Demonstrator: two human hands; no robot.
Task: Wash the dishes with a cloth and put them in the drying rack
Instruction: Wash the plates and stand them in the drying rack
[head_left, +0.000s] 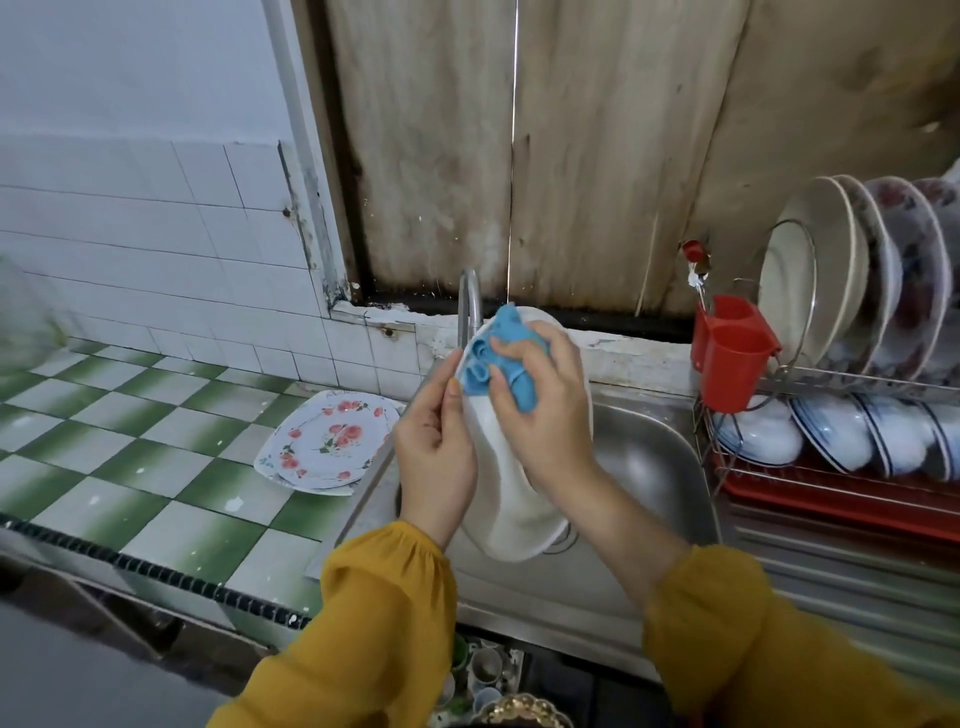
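While the left hand (434, 452) grips the left rim of a white plate (511, 499), thumb laid along its front edge, the right hand (545, 410) has its fingers curled round a bunched blue cloth (498, 358) and presses it against the plate's upper face. The plate is held tilted on edge above the steel sink (654, 467), just in front of the tap (470, 301). To the right, the drying rack (831, 374) holds upright plates (831, 270) on top and bowls (841, 431) below, with a red cutlery holder (732, 358) at its near end, and a flowered plate (327, 441) lies on the green checked counter (130, 441) just left of the sink.
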